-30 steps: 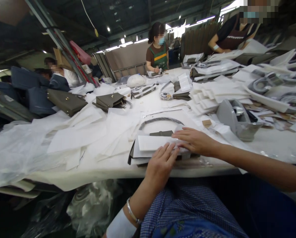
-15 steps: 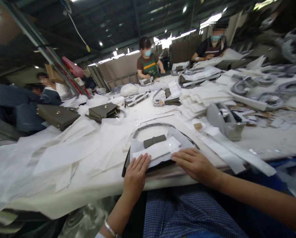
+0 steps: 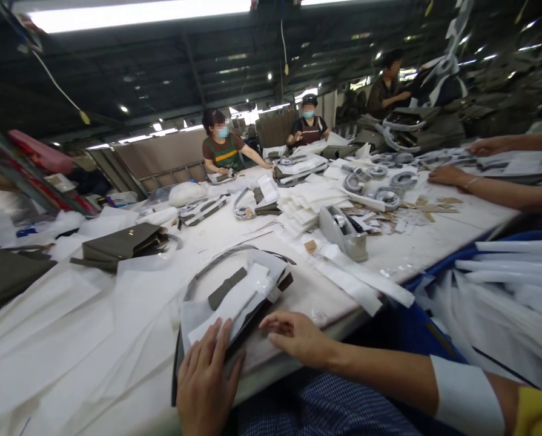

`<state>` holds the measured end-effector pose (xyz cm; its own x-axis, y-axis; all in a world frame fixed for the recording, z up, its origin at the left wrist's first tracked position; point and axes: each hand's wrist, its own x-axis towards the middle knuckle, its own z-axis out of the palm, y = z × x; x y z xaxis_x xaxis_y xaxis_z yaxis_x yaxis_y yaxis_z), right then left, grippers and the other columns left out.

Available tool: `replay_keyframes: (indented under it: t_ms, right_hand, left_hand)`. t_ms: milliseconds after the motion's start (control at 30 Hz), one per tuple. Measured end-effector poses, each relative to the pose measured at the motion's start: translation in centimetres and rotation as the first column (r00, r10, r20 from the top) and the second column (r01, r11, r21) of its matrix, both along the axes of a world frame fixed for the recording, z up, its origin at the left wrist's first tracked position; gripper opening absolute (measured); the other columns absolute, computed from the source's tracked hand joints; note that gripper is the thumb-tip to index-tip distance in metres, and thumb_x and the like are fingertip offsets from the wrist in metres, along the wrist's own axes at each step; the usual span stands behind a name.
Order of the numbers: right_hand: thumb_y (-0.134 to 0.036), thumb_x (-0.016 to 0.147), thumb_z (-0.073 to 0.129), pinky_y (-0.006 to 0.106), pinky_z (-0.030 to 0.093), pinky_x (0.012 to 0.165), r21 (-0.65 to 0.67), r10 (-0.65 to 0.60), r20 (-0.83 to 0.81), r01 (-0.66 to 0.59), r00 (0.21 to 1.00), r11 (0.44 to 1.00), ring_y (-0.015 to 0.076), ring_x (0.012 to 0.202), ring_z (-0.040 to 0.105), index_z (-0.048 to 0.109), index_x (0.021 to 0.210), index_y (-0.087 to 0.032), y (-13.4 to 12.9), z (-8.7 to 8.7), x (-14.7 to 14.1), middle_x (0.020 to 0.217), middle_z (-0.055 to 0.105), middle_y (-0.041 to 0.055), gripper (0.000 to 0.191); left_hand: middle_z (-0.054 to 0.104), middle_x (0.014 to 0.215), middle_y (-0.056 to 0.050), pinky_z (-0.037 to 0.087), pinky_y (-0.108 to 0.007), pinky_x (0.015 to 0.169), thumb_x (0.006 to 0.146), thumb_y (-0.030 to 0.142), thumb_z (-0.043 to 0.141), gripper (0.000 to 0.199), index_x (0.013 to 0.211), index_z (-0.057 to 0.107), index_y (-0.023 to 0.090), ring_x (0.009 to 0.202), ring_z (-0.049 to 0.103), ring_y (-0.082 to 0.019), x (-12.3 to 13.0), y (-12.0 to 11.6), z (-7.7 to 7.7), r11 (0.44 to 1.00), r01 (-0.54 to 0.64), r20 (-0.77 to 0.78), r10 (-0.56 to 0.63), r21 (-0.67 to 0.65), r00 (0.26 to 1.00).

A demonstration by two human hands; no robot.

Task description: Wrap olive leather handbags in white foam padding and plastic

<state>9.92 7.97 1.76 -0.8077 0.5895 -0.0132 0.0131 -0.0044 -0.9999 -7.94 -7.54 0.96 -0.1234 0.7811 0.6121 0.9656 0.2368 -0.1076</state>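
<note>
A dark olive handbag [image 3: 252, 320] lies at an angle at the table's front edge, its long handle [image 3: 193, 280] arched away from me. White paper [image 3: 234, 306] covers its upper side, and a small olive wrapped piece [image 3: 226, 288] rests there. My left hand [image 3: 209, 369] lies on the bag's near left part, fingers stretched over the paper and thumb apart. Just off the bag's near side, my right hand [image 3: 300, 339] hovers by the table edge, holding nothing, with loosely bent fingers and the thumb apart from them.
A grey tape dispenser [image 3: 343, 233] stands beyond the bag, beside white strips [image 3: 343, 272]. Sheets of white paper [image 3: 84, 327] and another olive bag [image 3: 120, 242] lie left. Several co-workers are around the table; one's hands [image 3: 452, 175] reach in from the right. A blue bin [image 3: 416, 327] holds white plastic.
My right hand has come off the bag and moved toward the table edge. The bag has turned, its right end now farther from me. My left hand stays on it. The view has swung right.
</note>
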Motion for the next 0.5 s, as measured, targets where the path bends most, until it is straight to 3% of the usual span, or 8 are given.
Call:
replay_keyframes:
  t_ms: [133,200,300,433,500]
  right_hand:
    - [-0.022,0.079,0.063,0.039,0.05,0.102,0.148,0.047,-0.074,-0.036,0.996,0.988,0.0237,0.116,0.065,0.073,0.104,-0.023,0.2,-0.1,-0.3,0.14,0.058,0.0072,0.028]
    - [-0.022,0.08,0.064,0.04,0.048,0.105,0.325,0.151,-0.052,-0.126,0.987,0.937,0.0251,0.125,0.059,0.073,0.109,-0.023,1.0,0.5,0.5,0.145,0.054,0.0078,0.031]
    - [-0.025,0.087,0.063,0.04,0.043,0.11,0.63,0.171,0.013,-0.141,0.985,0.763,0.0238,0.128,0.057,0.073,0.112,-0.023,3.5,1.5,2.5,0.139,0.06,0.0088,0.027]
    - [-0.018,0.094,0.053,0.04,0.047,0.106,0.872,-0.137,0.109,-0.028,0.985,0.489,0.0229,0.119,0.061,0.072,0.114,-0.02,9.8,2.2,5.3,0.128,0.067,0.011,0.028]
    - [-0.012,0.093,0.052,0.043,0.047,0.105,0.935,-0.307,0.231,-0.123,0.923,0.334,0.0246,0.12,0.06,0.069,0.119,-0.019,13.3,2.3,6.2,0.129,0.065,0.0124,0.032]
  left_hand:
    - [0.055,0.145,-0.009,0.046,-0.044,0.094,0.095,0.032,0.057,0.068,0.156,0.027,0.028,0.114,0.063,-0.03,0.0,0.8,-0.1,0.997,-0.066,-0.041,0.067,0.028,0.997]
    - [0.055,0.144,-0.009,0.046,-0.043,0.094,0.096,0.03,0.055,0.067,0.156,0.025,0.028,0.115,0.063,-0.029,0.0,1.1,0.0,0.998,-0.067,-0.07,0.068,0.009,0.995]
    - [0.055,0.145,-0.008,0.045,-0.042,0.096,0.097,0.028,0.054,0.066,0.156,0.024,0.028,0.119,0.06,-0.028,0.0,1.4,0.2,0.998,-0.039,-0.081,0.036,-0.039,0.996]
    - [0.055,0.145,-0.008,0.043,-0.041,0.099,0.097,0.027,0.054,0.063,0.155,0.029,0.028,0.122,0.059,-0.027,-0.2,1.3,0.2,0.998,-0.032,-0.059,0.029,-0.057,0.998]
    - [0.055,0.145,-0.008,0.043,-0.041,0.1,0.097,0.026,0.054,0.063,0.155,0.03,0.027,0.122,0.059,-0.027,-0.1,1.3,0.2,0.999,-0.035,-0.057,0.033,-0.042,0.998]
